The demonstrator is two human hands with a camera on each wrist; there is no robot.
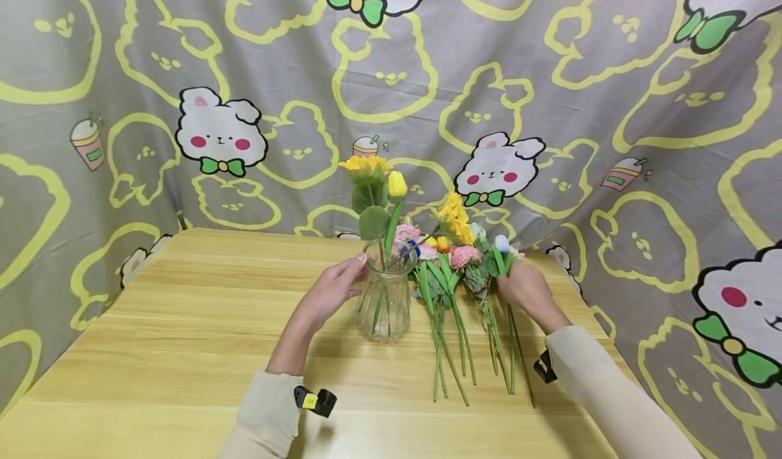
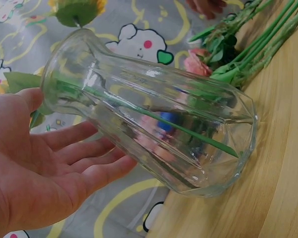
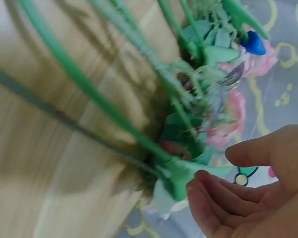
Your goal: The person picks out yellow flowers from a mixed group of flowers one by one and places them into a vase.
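Note:
A clear ribbed glass vase (image 1: 383,309) stands upright on the table, holding a sunflower (image 1: 366,164) and a yellow tulip (image 1: 397,185). My left hand (image 1: 332,288) is at its left side. In the left wrist view, the thumb of the left hand (image 2: 54,163) is at the vase's rim, and the extended fingers lie along the glass (image 2: 139,84). My right hand (image 1: 530,289) reaches to the right end of the flower row, beside a pale blue tulip (image 1: 501,243). In the right wrist view, the fingertips are at a green leaf (image 3: 181,178), with thumb and fingers apart.
Several artificial flowers lie right of the vase, stems toward me, among them a pink flower (image 1: 466,256), an orange tulip (image 1: 442,244) and a sunflower (image 1: 455,216). A wooden table (image 1: 201,323) carries everything. A patterned curtain (image 1: 293,58) hangs behind and at both sides.

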